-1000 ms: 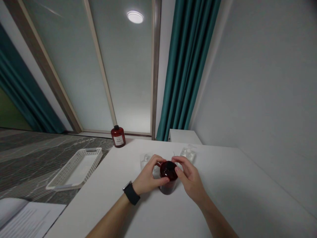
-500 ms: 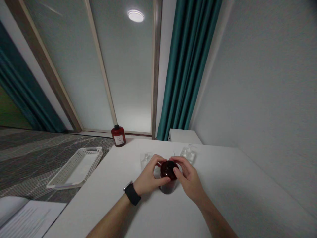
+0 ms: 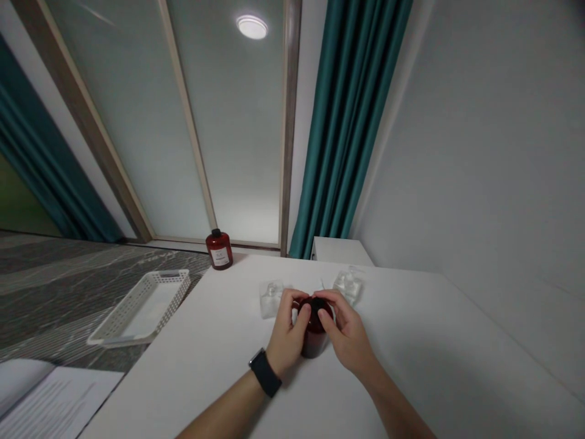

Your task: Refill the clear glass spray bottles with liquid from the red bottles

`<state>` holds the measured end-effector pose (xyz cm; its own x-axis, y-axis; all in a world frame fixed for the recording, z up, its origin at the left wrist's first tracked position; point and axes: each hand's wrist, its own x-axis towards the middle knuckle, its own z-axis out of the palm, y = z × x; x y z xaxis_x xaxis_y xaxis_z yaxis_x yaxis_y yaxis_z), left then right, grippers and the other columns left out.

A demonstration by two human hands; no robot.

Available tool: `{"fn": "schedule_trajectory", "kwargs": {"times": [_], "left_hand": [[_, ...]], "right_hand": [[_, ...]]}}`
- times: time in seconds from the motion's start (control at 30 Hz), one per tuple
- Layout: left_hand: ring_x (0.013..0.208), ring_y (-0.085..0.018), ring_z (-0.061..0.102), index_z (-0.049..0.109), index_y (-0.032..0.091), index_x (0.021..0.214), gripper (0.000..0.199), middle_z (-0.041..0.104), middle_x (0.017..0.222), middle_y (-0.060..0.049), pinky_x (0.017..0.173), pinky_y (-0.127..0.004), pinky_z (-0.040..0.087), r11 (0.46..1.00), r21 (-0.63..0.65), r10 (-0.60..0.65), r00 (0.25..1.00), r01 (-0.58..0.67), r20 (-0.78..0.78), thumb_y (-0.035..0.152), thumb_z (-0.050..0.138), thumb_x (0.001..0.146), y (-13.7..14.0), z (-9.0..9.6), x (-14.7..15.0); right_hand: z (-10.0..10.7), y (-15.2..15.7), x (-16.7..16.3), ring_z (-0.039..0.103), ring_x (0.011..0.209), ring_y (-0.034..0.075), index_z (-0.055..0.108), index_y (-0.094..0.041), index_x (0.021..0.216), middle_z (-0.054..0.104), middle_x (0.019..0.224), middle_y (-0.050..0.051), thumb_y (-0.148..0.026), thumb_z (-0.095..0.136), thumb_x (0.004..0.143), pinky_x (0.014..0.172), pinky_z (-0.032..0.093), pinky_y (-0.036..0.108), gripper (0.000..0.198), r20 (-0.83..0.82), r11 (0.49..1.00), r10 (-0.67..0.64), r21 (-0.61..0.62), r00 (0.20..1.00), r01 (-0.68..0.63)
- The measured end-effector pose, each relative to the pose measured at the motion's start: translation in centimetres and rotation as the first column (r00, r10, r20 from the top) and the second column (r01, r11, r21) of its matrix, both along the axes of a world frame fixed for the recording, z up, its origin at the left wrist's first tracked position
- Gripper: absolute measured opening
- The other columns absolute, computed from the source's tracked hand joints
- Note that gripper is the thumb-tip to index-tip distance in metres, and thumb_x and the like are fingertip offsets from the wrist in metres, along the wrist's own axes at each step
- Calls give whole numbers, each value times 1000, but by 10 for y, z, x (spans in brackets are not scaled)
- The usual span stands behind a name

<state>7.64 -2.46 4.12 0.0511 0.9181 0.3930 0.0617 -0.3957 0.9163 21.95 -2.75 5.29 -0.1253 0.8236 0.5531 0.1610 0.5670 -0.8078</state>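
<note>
A dark red bottle [image 3: 314,342] stands upright on the white table [image 3: 219,366] in front of me. My left hand [image 3: 287,335] is closed around the left of its top, thumb laid across the upper surface. From the right, my right hand [image 3: 348,332] grips the same top, with its thumb facing the left one. The fingers partly cover the bottle's neck, so I cannot make out its mouth. Just behind my hands lie two clear, shiny pieces, one clear piece [image 3: 270,297] on the left and another clear piece [image 3: 347,285] on the right.
A second red bottle [image 3: 219,251] with a black cap and white label stands at the table's far left corner. Left of the table are a white perforated basket [image 3: 98,338] and an open book [image 3: 59,402]. A white cabinet [image 3: 342,251] stands beyond the far edge.
My left hand has turned and shifted right, and its thumb has moved from the bottle's near side up onto the top. The bottle has shifted slightly right.
</note>
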Motion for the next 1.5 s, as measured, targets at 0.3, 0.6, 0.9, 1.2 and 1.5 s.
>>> {"fn": "schedule_trajectory", "kwargs": {"times": [0.3, 0.6, 0.9, 1.2, 1.5], "left_hand": [[126, -25, 50, 51, 21, 130, 53, 57, 134, -9, 111, -43, 37, 975, -20, -216, 966, 220, 140, 57, 25, 101, 5, -16, -1], [118, -34, 56, 36, 16, 140, 105, 56, 131, -17, 104, -49, 42, 913, 0, -407, 913, 407, 32, 75, 75, 61, 11, -14, -13], [105, -28, 61, 49, 17, 123, 76, 62, 117, -10, 94, -44, 48, 918, -89, -382, 922, 386, 64, 24, 87, 58, 16, -20, -7], [102, -28, 60, 54, 15, 118, 65, 63, 114, -9, 91, -44, 48, 867, -83, -490, 871, 491, 37, 22, 83, 60, 17, -7, -17], [115, -30, 58, 44, 17, 128, 76, 59, 126, -13, 101, -46, 45, 946, -129, -294, 955, 296, 36, 18, 84, 64, -1, -16, -2]], "right_hand": [[0, -1, 0, 56, 114, 23, 58, -29, 129, 61, 119, 7, -30, 49, 98, 102, 44, 42, 32, 77, 1000, -20, 14, 997, 19], [12, 5, 17, 50, 120, 26, 52, -27, 134, 54, 124, 10, -34, 50, 96, 105, 41, 45, 39, 259, 998, 0, 67, 966, -18], [50, 48, 13, 40, 138, 30, 31, -28, 151, 43, 148, 13, -32, 81, 70, 113, 34, 52, 95, 432, 931, 359, -100, 827, -352], [37, 52, 10, 55, 126, 26, 20, -33, 155, 45, 148, 13, -26, 71, 80, 106, 42, 52, 91, 406, 852, 516, -333, 754, -404], [37, 30, 6, 28, 144, 28, 31, -25, 152, 36, 154, 12, -23, 53, 89, 119, 21, 54, 68, 636, 987, 146, -143, 758, -70]]}}
